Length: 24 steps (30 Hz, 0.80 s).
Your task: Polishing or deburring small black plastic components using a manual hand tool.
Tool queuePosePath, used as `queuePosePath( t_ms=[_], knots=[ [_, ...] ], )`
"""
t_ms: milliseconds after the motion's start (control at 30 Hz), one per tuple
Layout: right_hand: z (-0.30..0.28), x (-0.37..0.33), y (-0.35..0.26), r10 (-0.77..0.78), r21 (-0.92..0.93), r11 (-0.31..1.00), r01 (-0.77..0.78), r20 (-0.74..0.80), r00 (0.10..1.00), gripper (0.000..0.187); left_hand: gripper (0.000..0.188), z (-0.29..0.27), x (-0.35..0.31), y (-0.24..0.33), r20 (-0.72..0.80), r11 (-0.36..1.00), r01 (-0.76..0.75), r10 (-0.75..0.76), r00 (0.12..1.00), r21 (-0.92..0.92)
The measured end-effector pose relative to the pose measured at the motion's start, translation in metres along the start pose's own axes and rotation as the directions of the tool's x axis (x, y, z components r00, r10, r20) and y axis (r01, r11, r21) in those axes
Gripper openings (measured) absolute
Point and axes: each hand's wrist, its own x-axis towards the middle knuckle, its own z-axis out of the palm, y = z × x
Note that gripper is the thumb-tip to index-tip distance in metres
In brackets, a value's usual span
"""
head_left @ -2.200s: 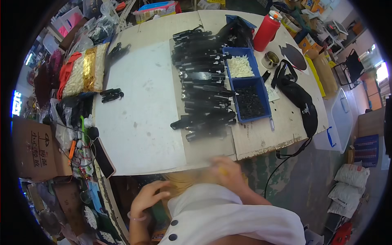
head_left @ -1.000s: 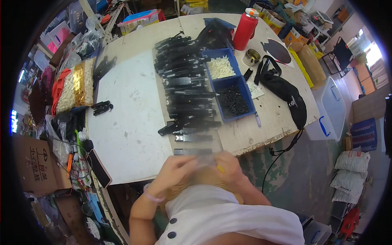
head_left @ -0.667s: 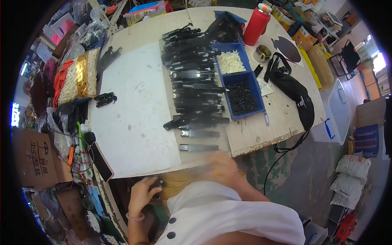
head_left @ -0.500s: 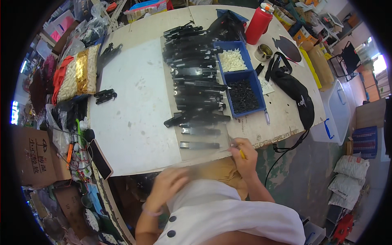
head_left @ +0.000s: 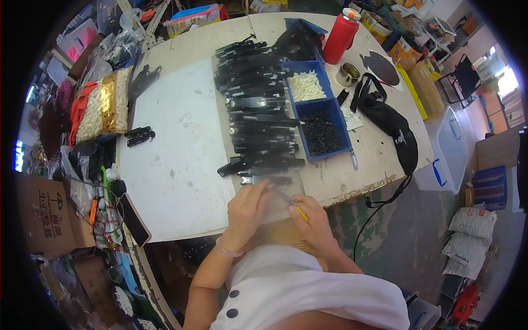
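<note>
Tbl [head_left: 379,157]; hands [head_left: 246,213] [head_left: 314,225] curled, R w/ tool [head_left: 302,213]

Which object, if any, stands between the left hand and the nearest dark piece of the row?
Nothing visible does; the left hand is right beside the dark piece, but blur hides whether they touch.

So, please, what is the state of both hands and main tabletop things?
Left hand: fingers bent, grip unclear
Right hand: closed on yellow-handled tool
Black parts: laid in a row
Blue tray with black pieces: open
Blue tray with white pieces: open
Red flask: upright, capped
Metal cup: open
</note>
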Motion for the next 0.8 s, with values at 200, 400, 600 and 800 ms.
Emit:
queuePosePath(
  t_ms=[200,400,600,800],
  knots=[
    [0.021,0.009,-0.004,-0.083,0.005,0.997,0.083,0.035,0.996,0.026,0.029,-0.017,-0.009,-0.005,-0.013,0.973,-0.08,0.085,0.996,0.217],
    [0.028,0.005,0.0,-0.289,-0.09,0.946,0.312,0.201,0.936,0.026,0.021,-0.066,-0.027,0.002,0.663,0.461,0.783,-0.435,0.61,-0.418],
    [0.051,-0.016,-0.008,-0.49,0.078,0.869,0.488,0.261,0.832,0.024,0.025,-0.121,-0.086,-0.023,0.797,0.314,0.907,-0.449,0.404,-0.282],
    [0.016,0.006,-0.018,0.008,0.045,0.999,-0.017,0.203,0.979,0.014,0.041,-0.131,-0.081,-0.038,0.783,0.795,0.602,-0.328,0.529,-0.073]
  ],
)
